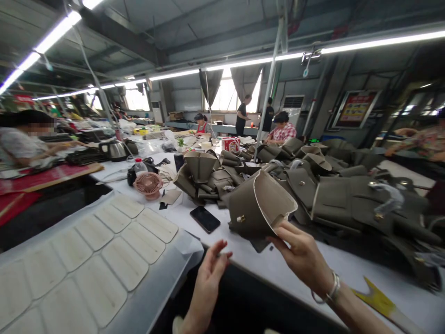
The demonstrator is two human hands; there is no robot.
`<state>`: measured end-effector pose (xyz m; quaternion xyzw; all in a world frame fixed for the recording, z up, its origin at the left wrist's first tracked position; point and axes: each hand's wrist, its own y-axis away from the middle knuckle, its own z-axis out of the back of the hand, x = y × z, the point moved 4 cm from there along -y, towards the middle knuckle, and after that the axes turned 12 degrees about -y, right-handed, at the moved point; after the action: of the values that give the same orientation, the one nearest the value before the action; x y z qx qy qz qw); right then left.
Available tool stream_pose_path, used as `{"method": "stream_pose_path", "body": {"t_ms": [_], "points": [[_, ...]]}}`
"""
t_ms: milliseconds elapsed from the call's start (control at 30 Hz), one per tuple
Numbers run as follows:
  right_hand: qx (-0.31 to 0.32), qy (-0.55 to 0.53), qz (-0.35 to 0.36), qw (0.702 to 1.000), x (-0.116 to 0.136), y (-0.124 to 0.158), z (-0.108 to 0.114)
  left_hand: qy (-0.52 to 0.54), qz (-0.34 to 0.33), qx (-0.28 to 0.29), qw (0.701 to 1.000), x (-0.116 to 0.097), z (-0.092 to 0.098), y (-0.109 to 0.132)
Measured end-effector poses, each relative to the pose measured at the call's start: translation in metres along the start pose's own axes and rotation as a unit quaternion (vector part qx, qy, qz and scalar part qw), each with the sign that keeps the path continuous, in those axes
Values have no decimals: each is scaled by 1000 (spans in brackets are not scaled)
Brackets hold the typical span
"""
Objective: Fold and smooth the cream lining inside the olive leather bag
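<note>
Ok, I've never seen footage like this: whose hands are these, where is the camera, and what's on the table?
The single picture comes from a camera worn on a person's head, looking forward and down, so both hands are that person's own. The right hand, with a bracelet at the wrist, holds up an unfinished olive-grey handbag by its rim. The left hand is open and holds nothing. On the white worktable lie a black phone, a pink desk fan, a heap of similar bags and, on a tray at left, rows of pale oblong panels. Other people work further back.

black phone (205,219) on table (264,266); pink fan (148,184) behind; kettle (115,150) far left.
</note>
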<state>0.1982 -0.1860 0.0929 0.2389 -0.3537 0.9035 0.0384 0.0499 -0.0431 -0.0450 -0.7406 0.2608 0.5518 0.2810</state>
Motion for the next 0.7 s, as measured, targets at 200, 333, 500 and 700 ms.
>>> {"method": "stream_pose_path", "body": {"t_ms": [200,333,500,700], "points": [[56,88,63,993,79,117,4,245,231,178,925,3,-32,-10],[57,142,91,984,107,166,6,287,286,200,892,20,-34,14],[45,158,74,984,116,200,13,279,333,206,877,15,-35,35],[-10,45,15,999,115,239,25,278,326,129,894,5,-26,53]]}}
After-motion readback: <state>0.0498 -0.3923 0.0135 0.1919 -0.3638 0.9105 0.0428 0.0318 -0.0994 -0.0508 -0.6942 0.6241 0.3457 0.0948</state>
